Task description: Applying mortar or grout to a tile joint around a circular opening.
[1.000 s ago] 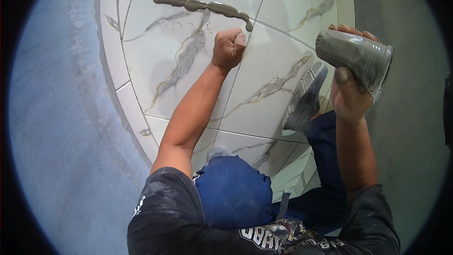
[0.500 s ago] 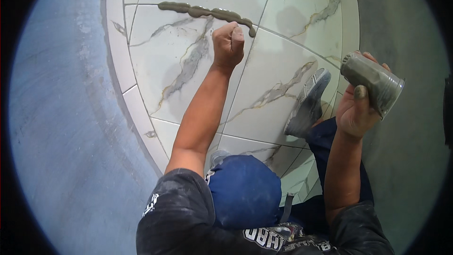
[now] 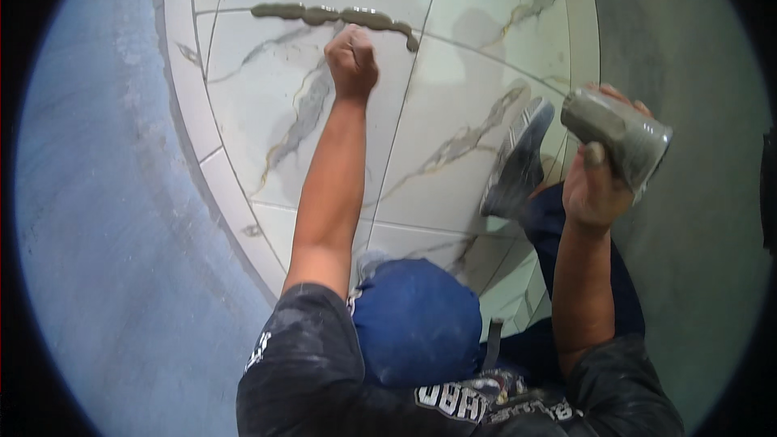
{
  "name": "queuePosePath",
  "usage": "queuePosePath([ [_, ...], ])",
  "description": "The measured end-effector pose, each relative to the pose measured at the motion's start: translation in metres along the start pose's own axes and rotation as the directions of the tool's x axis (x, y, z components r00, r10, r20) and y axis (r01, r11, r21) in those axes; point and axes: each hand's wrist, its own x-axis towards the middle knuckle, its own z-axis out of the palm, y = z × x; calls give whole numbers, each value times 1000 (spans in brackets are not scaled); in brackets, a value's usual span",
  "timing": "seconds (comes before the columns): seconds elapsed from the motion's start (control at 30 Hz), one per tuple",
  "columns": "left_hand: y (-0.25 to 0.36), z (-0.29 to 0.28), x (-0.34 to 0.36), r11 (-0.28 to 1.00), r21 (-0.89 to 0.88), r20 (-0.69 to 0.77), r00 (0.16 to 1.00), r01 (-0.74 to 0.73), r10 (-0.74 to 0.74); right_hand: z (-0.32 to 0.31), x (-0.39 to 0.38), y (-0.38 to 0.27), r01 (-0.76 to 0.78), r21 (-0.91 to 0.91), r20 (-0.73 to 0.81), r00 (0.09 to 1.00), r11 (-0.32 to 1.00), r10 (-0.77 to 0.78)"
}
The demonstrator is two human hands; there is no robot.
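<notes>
My left hand (image 3: 352,61) is closed in a fist, knuckles up, right at the near edge of a thick bead of wet grey grout (image 3: 320,14). Whatever its fingers may hold is hidden from above. The bead lies along a joint between white marble-veined floor tiles (image 3: 465,117), with a short hooked tail at its right end. Off to the right, my right hand (image 3: 599,186) grips a clear plastic cup (image 3: 619,133) partly filled with grey grout. The cup is tipped on its side, well above the floor, and grout smears my thumb.
A blue-grey wall (image 3: 105,162) curves along the left, with pale border tiles (image 3: 188,93) at its foot. Another grey wall (image 3: 688,275) rises close on the right. My shoe (image 3: 518,162) rests on the tiles below the cup, and my bent blue-trousered knee (image 3: 417,324) sits between my arms.
My left fist has slid left along the bead, from near its right end toward the middle. The whole view has shifted slightly. My right hand still grips the cup.
</notes>
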Motion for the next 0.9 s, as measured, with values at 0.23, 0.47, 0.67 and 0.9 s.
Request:
queuePosePath([
  [0.23, -5, 6, -12, 999, 24, 48, 998, 37, -38, 9, -2, 11, -63, -59, -1, 998, 996, 63],
  [0.47, -2, 10, -14, 1000, 21, -37, 999, 17, -16, 46, -22, 81, -258, -132, 118, 955, 957, 274],
  [0.67, -17, 4, -11, 986, 151, 76, 995, -74, 63, 59, -42, 127, -417, -408, 143, 849, 812, 508],
  [0.9, -30, -3, -12, 992, 99, 56, 995, 72, -78, 60, -49, 177, -219, -528, 233, 892, 821, 388],
])
